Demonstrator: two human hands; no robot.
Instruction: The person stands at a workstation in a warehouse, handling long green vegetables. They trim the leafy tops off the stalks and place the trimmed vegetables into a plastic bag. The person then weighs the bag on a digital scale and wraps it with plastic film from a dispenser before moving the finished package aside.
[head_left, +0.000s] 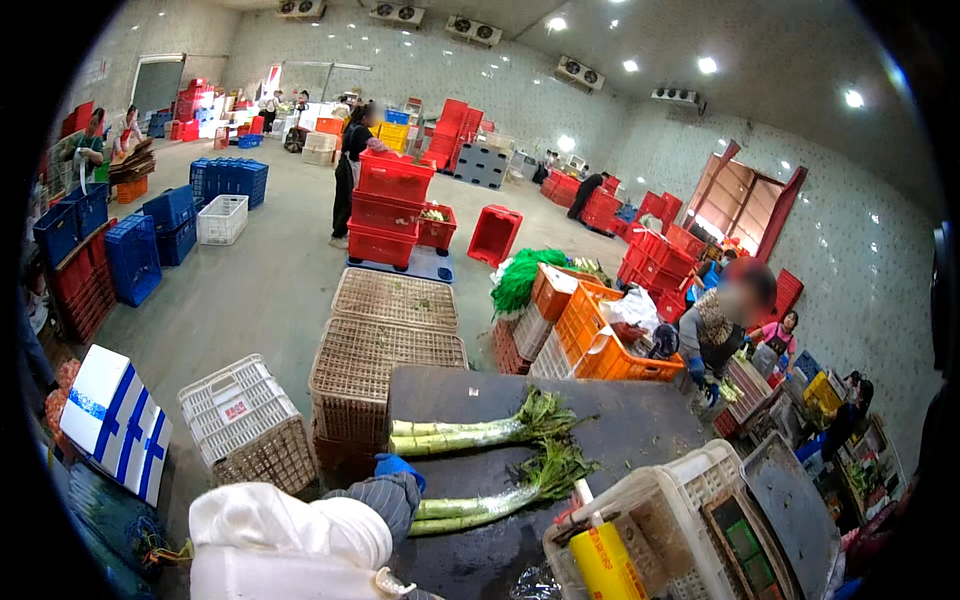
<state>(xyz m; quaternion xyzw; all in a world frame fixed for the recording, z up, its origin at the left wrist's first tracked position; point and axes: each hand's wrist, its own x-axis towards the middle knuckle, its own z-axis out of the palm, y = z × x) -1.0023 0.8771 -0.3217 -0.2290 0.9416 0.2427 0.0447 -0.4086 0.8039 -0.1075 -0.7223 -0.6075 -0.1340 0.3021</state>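
Two bundles of leafy-topped green stalks, which look like celtuce, lie on a dark tabletop (480, 386). The far bundle (461, 436) and the near bundle (480, 510) both have their cut ends towards the left and their leaves to the right. Shiny clear film appears to cover the near one. My left hand (399, 469), in a blue glove below a grey striped sleeve cuff, is at the table's left edge beside the stalk ends. Its fingers are mostly hidden, so its grip cannot be told. My right hand is out of view.
At the table's right, a whitish plastic crate (664, 487) holds a yellow roll (606, 564); a device with a green display (742, 541) adjoins it. Stacked crates (386, 352) stand beyond the left edge. Orange crates (630, 367) sit behind the table. A co-worker (712, 330) stands at right.
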